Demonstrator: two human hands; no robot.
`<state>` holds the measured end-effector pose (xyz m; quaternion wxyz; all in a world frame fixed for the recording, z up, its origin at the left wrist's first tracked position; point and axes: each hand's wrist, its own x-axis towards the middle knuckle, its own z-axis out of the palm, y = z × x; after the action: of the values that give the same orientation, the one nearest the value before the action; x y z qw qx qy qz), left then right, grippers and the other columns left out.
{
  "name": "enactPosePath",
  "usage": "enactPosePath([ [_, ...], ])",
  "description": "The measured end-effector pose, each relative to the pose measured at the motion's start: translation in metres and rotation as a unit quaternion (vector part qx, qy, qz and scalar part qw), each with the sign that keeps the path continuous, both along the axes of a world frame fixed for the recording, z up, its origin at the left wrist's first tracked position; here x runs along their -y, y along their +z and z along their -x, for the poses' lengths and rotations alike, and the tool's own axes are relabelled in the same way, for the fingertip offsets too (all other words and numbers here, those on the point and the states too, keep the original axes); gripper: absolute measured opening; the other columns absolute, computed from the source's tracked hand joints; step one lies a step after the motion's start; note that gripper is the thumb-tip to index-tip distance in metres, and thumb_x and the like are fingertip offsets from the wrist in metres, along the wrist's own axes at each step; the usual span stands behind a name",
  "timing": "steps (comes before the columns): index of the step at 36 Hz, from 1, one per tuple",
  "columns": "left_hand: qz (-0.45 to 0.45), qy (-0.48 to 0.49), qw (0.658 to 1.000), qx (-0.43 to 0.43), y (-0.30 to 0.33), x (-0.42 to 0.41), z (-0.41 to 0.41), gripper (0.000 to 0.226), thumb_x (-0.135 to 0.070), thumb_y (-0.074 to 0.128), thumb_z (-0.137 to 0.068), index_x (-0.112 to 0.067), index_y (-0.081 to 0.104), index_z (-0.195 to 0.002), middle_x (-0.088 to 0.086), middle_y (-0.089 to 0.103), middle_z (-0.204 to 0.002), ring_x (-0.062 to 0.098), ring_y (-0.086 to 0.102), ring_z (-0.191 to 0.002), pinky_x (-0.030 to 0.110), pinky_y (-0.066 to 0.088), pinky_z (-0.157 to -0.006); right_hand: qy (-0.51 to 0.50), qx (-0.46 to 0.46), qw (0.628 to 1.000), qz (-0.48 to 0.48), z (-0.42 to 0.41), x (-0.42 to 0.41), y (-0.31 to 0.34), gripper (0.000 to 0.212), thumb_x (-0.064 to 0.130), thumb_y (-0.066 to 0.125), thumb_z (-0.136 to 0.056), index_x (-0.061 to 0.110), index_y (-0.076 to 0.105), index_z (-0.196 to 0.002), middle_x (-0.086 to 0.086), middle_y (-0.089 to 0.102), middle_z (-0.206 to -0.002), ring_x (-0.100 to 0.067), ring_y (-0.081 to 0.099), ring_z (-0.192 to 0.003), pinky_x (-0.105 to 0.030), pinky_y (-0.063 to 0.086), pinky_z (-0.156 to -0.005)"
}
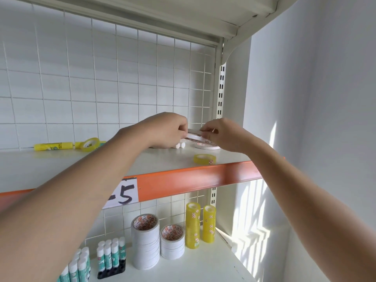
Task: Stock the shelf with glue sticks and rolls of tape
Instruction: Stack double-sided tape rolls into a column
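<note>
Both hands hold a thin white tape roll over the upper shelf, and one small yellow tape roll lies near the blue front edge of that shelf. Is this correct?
Not quite. The head view shows the front edge of the upper shelf is orange, not blue. The rest holds: the left hand and right hand hold a thin white tape roll, and a small yellow tape roll lies near that edge.

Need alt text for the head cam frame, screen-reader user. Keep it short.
Two bare hands, left hand and right hand, together hold a thin white tape roll above the upper shelf. A yellow tape roll lies near its orange front edge; stacked tape rolls and glue sticks stand on the shelf below.
</note>
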<state>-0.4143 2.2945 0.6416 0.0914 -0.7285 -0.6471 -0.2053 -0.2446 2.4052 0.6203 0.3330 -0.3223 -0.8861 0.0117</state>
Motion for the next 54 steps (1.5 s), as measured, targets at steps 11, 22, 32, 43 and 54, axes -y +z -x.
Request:
enactPosePath([
  [11,-0.185,0.019,0.978,-0.096,-0.038,0.072,-0.001,0.012,-0.033,0.045,-0.099,-0.028,0.053,-0.093,-0.014,0.050,-0.093,0.015,0.043,-0.090,0.031,0.028,-0.068,-0.022,-0.089,0.989,-0.113,-0.014,0.081,-0.035,0.012,0.017,0.061,-0.092,0.015,0.071,-0.099,0.002,0.059,-0.090,-0.015,0.050,-0.075,-0.032,0.043,-0.070],
  [22,-0.384,-0.022,0.906,-0.178,-0.136,0.125,-0.019,0.025,-0.026,0.048,-0.093,-0.014,0.062,-0.076,0.003,0.056,-0.071,0.027,0.051,-0.067,0.036,0.043,-0.051,-0.068,-0.129,0.964,-0.222,-0.041,0.153,-0.117,0.010,0.023,0.059,-0.089,0.015,0.064,-0.092,0.004,0.058,-0.085,-0.014,0.047,-0.070,-0.029,0.043,-0.059],
  [32,-0.328,-0.076,0.931,-0.140,-0.232,0.149,-0.023,0.020,-0.021,0.055,-0.097,-0.015,0.062,-0.079,0.001,0.057,-0.074,0.024,0.051,-0.066,0.037,0.047,-0.054,-0.107,-0.094,0.965,-0.219,-0.052,0.188,-0.196,0.018,0.023,0.056,-0.094,0.011,0.069,-0.096,0.000,0.063,-0.086,-0.021,0.058,-0.072,-0.033,0.049,-0.058],
  [43,-0.284,-0.095,0.949,-0.094,-0.308,0.130,0.009,0.021,-0.022,0.055,-0.095,-0.014,0.061,-0.076,0.000,0.053,-0.069,0.023,0.048,-0.064,0.034,0.042,-0.049,-0.156,-0.038,0.970,-0.180,-0.038,0.192,-0.258,0.017,0.023,0.056,-0.094,0.012,0.069,-0.093,-0.001,0.061,-0.083,-0.022,0.059,-0.075,-0.029,0.046,-0.055],
  [54,-0.202,-0.098,0.972,-0.065,-0.375,0.116,0.050,0.026,-0.026,0.046,-0.095,-0.016,0.061,-0.076,-0.001,0.056,-0.071,0.024,0.053,-0.067,0.033,0.043,-0.048,-0.194,0.025,0.976,-0.093,-0.012,0.178,-0.334,0.004,0.016,0.070,-0.086,0.013,0.069,-0.088,-0.002,0.060,-0.081,-0.025,0.060,-0.072,-0.030,0.044,-0.047],
])
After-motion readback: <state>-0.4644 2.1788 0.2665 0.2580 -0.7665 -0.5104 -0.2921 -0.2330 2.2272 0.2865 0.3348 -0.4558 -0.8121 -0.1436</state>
